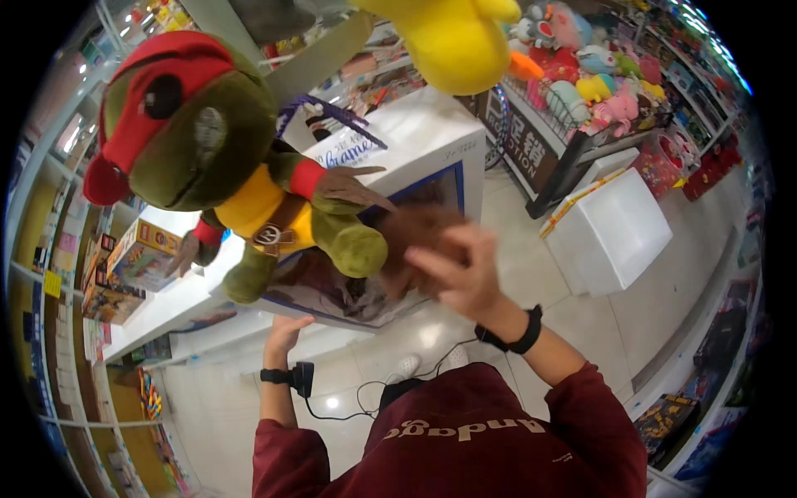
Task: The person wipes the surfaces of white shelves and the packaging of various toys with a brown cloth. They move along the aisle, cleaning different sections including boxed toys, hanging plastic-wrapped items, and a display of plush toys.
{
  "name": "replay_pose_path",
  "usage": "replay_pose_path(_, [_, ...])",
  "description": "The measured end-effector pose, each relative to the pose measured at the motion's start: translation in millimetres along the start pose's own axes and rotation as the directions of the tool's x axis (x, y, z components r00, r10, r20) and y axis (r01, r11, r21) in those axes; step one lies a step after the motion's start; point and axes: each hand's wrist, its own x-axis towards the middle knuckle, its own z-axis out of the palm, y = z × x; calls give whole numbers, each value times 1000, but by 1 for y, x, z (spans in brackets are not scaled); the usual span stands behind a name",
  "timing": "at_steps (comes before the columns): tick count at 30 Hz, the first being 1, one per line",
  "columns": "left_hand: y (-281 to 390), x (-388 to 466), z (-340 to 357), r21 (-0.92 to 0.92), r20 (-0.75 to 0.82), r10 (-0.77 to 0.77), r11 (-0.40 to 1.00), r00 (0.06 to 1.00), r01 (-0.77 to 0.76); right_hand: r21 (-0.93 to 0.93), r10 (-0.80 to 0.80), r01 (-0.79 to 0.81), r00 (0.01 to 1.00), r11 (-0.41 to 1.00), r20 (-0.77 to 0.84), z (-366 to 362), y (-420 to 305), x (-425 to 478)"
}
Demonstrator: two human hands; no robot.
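Note:
A large boxed item (429, 134) with a white top and a clear, blue-edged window stands tilted before me. My left hand (287, 336) is at its lower edge, thumb up, its fingers partly hidden, so the grip is unclear. My right hand (464, 267) is blurred and lies over a brown, soft-looking thing (417, 239) in front of the window; whether it grips this cannot be told. A plush turtle (249, 162) with a red mask and yellow chest looms over the box at the left. A yellow plush toy (461, 43) hangs at the top.
A white shelf (134, 333) with toy boxes (143, 249) runs along the left. A wire bin (566, 124) of plush toys stands at the upper right, near a white box-shaped stand (613, 230). Black cables (339, 418) run from my wrist straps. More shelved boxes (669, 423) are at the lower right.

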Motion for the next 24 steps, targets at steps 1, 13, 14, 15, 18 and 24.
replay_pose_path(1, [-4,-6,-3,-11,-31,-14,1000,999,14,-63,-10,2,991,998,-133,-5,7,11])
replay_pose_path(13, [10,-9,14,89,-113,78,994,991,-68,23,-12,-1,834,1000,551,145,57,-266])
replay_pose_path(14, [7,-8,10,97,-114,79,993,990,-68,45,-1,-35,782,998,624,148,58,-283])
replay_pose_path(15, [1,-9,8,100,-116,68,993,991,-56,36,22,-53,812,998,583,143,53,-281])
replay_pose_path(18, [2,-4,12,67,-49,15,998,999,-12,-11,100,-104,910,994,403,106,43,-195])
replay_pose_path(24, [4,1,17,82,-16,16,996,1000,-15,-164,129,-229,875,959,-466,37,12,-61])
